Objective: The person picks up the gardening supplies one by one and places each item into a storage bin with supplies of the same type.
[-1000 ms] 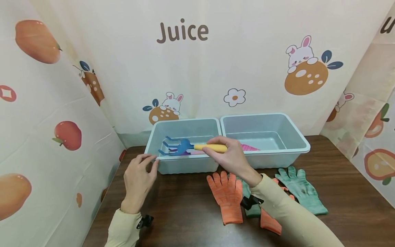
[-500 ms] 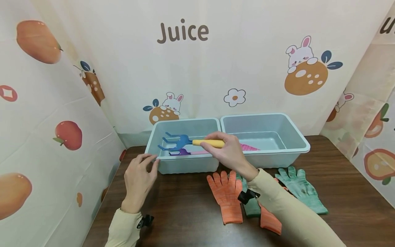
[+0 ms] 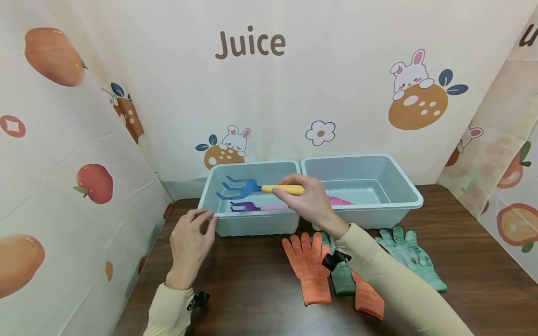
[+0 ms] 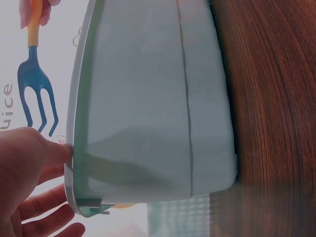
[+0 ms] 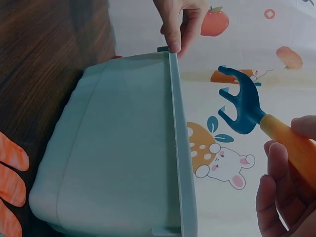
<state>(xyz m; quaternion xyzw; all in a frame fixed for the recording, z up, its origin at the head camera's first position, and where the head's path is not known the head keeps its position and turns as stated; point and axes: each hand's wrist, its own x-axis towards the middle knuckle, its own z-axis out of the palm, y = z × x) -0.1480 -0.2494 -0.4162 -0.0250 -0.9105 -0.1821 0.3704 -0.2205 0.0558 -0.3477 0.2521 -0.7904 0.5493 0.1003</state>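
Note:
My right hand (image 3: 308, 198) grips the yellow handle of a blue three-pronged garden hand rake (image 3: 248, 188). The rake is held up above the left pale blue bin (image 3: 256, 226), its prongs pointing left. Clear of the bin's rim, it also shows in the right wrist view, where its prong tips (image 5: 223, 94) curve over. A purple hand rake (image 3: 248, 206) with a pink handle lies inside that bin, partly hidden by the front rim and my right hand. At the bin's front left corner, my left hand (image 3: 189, 245) pinches the rim (image 4: 70, 148) between thumb and fingers.
A second pale blue bin (image 3: 370, 212) stands against the left one on the right, with a pink ribbed item (image 3: 338, 201) partly showing inside. Orange gloves (image 3: 310, 268) and green gloves (image 3: 414, 256) lie on the wooden table (image 3: 252, 284) in front. A printed curtain (image 3: 269, 102) hangs behind.
My right hand has lifted the blue rake up from low in the left bin, also shifting slightly left. The purple rake is more exposed beneath it. My left hand stays at the rim.

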